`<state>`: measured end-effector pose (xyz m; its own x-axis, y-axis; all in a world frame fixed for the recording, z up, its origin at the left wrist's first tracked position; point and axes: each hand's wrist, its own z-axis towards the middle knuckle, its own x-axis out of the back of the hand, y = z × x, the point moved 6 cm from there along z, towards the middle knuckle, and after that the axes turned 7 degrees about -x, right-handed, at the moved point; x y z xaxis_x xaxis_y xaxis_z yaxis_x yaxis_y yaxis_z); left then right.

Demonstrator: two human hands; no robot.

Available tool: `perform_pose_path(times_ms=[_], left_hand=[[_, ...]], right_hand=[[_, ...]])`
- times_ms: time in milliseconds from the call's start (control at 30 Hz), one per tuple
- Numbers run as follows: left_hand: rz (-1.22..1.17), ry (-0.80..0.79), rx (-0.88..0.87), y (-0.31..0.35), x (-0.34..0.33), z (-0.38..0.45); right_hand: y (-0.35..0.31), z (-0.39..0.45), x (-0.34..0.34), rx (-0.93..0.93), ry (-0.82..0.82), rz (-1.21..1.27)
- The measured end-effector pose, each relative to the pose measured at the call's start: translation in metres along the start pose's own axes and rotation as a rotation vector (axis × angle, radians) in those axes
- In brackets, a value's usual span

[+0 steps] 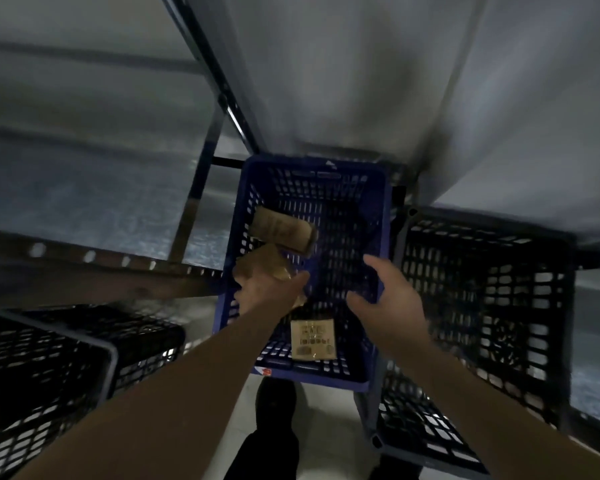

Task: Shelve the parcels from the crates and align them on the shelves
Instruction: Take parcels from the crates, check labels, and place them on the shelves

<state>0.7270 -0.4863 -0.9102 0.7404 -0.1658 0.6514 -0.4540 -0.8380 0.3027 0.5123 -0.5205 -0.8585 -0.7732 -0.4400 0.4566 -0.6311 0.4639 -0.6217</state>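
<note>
The left hand [267,289] grips a brown paper-wrapped parcel [260,266], its fingers curled under and round the near end, holding it over the left side of the blue crate [378,199]. The picture is blurred there, so the exact lie of each finger cannot be told. The right hand [388,299] hangs over the right side of the same crate with its fingers spread and relaxed, holding nothing, the thumb pointing toward the left hand.

Just beyond the held parcel, a longer brown parcel [284,230] lies tilted against the crate's left wall. A flat labelled parcel [312,339] lies on the crate's floor near the front wall, between the two forearms.

A black crate [482,306] stands touching the blue one on the right, and another black crate [49,368] sits to the lower left, apart from it. A dark metal shelf frame [219,98] rises behind the blue crate, with a pale shelf board [361,81] overhead. The person's dark shoe [274,400] shows on the light floor below the blue crate.
</note>
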Motion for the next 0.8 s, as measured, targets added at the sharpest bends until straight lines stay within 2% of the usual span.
perform_pose_path(times_ms=[267, 500, 667, 800], left_hand=[[0.076, 0.082, 0.036, -0.029, -0.046, 0.057], [0.014, 0.236, 0.024, -0.027, -0.032, 0.052], [-0.127, 0.268, -0.103, -0.012, 0.027, 0.009], [-0.41, 0.322, -0.372, 0.014, 0.079, -0.035]], right_hand=[[0.061, 0.039, -0.023, -0.069, 0.017, -0.062], [0.072, 0.038, -0.019, -0.109, 0.008, -0.014], [0.053, 0.023, 0.0, -0.138, 0.023, 0.063], [0.027, 0.011, 0.017, -0.152, 0.021, 0.168]])
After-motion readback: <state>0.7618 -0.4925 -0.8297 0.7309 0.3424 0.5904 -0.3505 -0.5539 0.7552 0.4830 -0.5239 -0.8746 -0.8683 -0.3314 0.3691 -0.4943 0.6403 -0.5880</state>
